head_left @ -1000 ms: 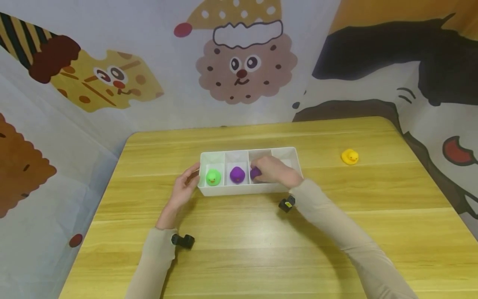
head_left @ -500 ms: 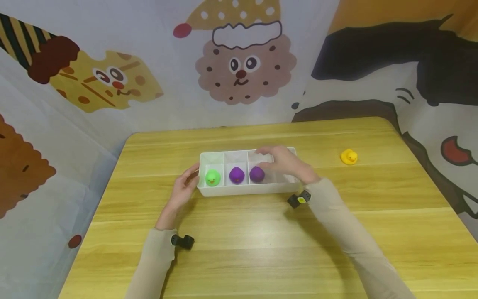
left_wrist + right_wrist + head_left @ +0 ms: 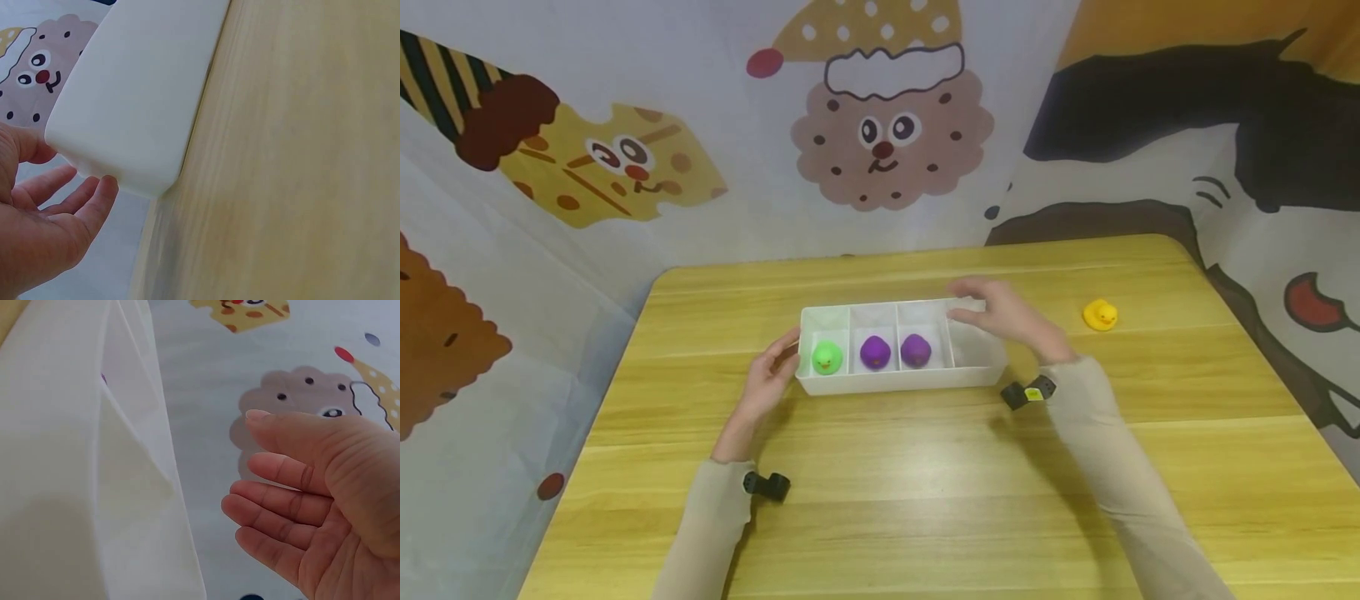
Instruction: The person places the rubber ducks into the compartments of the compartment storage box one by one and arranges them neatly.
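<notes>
A white tray (image 3: 898, 382) with divided compartments sits on the table. My left hand (image 3: 769, 371) rests against its left end. In the left wrist view, its thumb is by the rim and its loosely bent fingers (image 3: 103, 194) lie by the end wall. A green toy duck (image 3: 827, 357) sits in the leftmost compartment. One purple toy duck (image 3: 875, 353) is in the second, and another purple duck (image 3: 916, 351) in the third. My right hand (image 3: 1003, 312) hovers over the tray's right end, holding nothing, its fingers (image 3: 275, 506) spread from the thumb.
A yellow toy duck (image 3: 1101, 315) stands on the wooden table (image 3: 880, 500), to the right of the tray. Behind the table hangs a white cloth (image 3: 722, 225) with cartoon prints. A small black device (image 3: 767, 486) is strapped at each wrist.
My right hand has let go of the purple duck in the third compartment. It has risen and shifted right, over the tray's right end. My left hand stays put.
</notes>
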### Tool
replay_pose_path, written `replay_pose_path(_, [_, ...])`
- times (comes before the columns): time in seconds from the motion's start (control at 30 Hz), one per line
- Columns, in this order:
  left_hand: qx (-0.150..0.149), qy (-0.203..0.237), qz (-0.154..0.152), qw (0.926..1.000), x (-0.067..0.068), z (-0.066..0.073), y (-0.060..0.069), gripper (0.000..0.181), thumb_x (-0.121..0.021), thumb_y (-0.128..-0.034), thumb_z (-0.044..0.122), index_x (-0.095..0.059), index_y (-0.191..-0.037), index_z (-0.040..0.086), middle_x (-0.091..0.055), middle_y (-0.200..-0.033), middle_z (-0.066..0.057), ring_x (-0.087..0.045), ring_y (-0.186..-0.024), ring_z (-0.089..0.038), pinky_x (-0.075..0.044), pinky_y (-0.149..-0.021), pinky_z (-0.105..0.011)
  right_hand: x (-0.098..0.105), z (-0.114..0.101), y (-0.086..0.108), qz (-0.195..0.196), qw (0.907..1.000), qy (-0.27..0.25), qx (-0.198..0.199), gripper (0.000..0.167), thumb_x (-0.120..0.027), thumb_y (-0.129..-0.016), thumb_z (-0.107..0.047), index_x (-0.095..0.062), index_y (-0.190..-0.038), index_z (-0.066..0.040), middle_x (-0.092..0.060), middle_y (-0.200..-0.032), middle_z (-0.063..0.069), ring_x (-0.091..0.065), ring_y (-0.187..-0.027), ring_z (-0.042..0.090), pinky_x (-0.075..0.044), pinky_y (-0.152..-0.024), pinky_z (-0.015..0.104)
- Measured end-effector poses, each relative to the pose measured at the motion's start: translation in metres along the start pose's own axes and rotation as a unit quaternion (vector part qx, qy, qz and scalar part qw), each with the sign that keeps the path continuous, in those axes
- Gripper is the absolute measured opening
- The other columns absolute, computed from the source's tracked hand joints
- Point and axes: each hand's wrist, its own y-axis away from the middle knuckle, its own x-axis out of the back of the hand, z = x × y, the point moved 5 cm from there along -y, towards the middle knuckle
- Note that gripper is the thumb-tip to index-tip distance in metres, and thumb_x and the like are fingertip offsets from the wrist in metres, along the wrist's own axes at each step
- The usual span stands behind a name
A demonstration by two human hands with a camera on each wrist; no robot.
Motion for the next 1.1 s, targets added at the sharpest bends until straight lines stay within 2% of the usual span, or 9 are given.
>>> replay_pose_path(0.17, [0.004,0.002,0.001,1.0000,0.000,0.001,0.001,0.044,-0.044,-0.0946,-0.006,-0.038,-0.138,-0.007,-0.041,-0.137,-0.028,-0.042,-0.125,-0.038,-0.044,-0.089,-0.014,0.012,0.008,0.007,0.029,0.9994,-0.014,0.013,0.042,-0.068,-0.086,-0.011,-0.056,-0.123,0.004,-0.058,-0.120,0.024,-0.055,-0.109,0.037,-0.043,-0.097,0.050])
replay_pose_path(0.43, [0.008,0.001,-0.002,1.0000,-0.001,0.001,0.001,0.044,-0.044,-0.0948,-0.005,-0.038,-0.139,-0.006,-0.041,-0.139,-0.027,-0.042,-0.126,-0.037,-0.044,-0.088,-0.013,0.027,0.023,0.020,0.049,0.9983,-0.028,-0.008,0.040,-0.066,-0.087,-0.009,-0.055,-0.122,0.006,-0.057,-0.121,0.026,-0.053,-0.111,0.039,-0.040,-0.099,0.051])
replay_pose_path(0.77, [0.003,0.003,-0.005,1.0000,0.000,0.001,0.001,0.044,-0.044,-0.0948,-0.006,-0.038,-0.138,-0.007,-0.040,-0.140,-0.026,-0.041,-0.126,-0.038,-0.044,-0.089,-0.013,0.043,0.041,0.035,0.065,0.9959,-0.032,-0.055,0.041,-0.064,-0.089,-0.014,-0.054,-0.124,0.005,-0.055,-0.124,0.026,-0.050,-0.115,0.039,-0.037,-0.101,0.052])
replay_pose_path(1.1, [-0.001,0.005,-0.003,1.0000,0.000,-0.001,0.000,0.044,-0.045,-0.0945,-0.006,-0.039,-0.138,-0.006,-0.041,-0.139,-0.025,-0.042,-0.125,-0.038,-0.045,-0.089,-0.015,0.058,0.062,0.056,0.096,0.9876,-0.054,-0.112,0.045,-0.066,-0.088,-0.020,-0.055,-0.125,0.003,-0.055,-0.125,0.024,-0.049,-0.117,0.039,-0.037,-0.101,0.051])
